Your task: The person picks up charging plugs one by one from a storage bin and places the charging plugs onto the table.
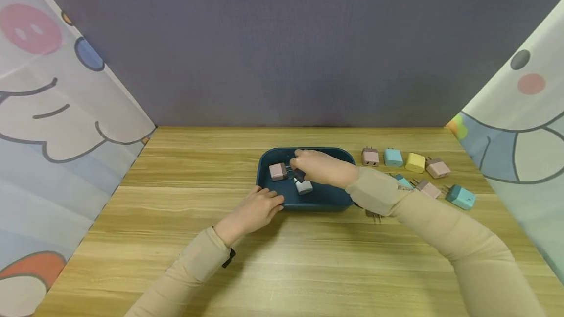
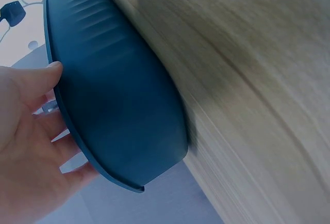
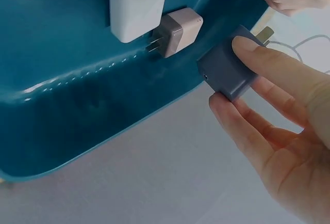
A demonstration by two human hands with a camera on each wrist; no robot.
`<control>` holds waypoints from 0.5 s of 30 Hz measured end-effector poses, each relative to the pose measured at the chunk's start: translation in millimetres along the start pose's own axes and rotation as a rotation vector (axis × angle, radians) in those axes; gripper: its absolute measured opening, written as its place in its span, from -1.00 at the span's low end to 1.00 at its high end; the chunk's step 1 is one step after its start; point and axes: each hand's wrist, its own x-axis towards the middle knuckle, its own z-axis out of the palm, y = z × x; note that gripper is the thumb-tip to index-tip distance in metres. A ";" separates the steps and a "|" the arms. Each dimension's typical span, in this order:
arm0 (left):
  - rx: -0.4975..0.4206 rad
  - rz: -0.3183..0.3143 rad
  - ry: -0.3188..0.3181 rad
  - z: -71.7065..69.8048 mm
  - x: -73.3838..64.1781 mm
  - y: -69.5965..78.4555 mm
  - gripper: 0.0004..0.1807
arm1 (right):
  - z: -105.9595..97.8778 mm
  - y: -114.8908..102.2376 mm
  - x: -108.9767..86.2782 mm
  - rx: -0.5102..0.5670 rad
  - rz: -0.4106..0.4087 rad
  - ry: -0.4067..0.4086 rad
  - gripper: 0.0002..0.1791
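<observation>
A dark blue plastic bin point(image 1: 326, 205) stands on the table. My left hand point(image 1: 260, 208) grips its near left corner, the thumb outside the wall point(image 2: 113, 90) and the fingers over the rim. Above the bin, my right hand point(image 1: 323, 166) pinches a dark grey charger plug point(image 3: 229, 64) between thumb and fingers, its metal prongs pointing away from the bin floor. Inside the bin lie a white charger plug point(image 1: 304, 186) and a pink-and-brown charger plug point(image 1: 277, 171). The white one sits beside the pink one in the right wrist view, its USB port showing.
Right of the bin, several charger plugs lie loose on the wooden table point(image 1: 198, 170): a yellow one point(image 1: 415, 162), a blue one point(image 1: 393, 157), a pink one point(image 1: 370, 156) and others, some partly hidden by the right sleeve point(image 1: 440, 219). A grey panel point(image 1: 299, 53) rises behind.
</observation>
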 end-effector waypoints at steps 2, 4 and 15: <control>0.001 -0.002 0.001 0.1 0.1 0.3 -0.93 | 0.0 2.6 -5.1 0.001 0.001 0.018 -0.73; -0.003 -0.004 0.001 0.0 0.2 0.6 -0.93 | -0.1 5.5 -10.3 -0.010 -0.001 0.037 -0.74; -0.019 -0.005 0.004 -0.6 0.0 1.3 -0.93 | -4.3 21.8 -33.7 -0.021 -0.007 0.120 -0.72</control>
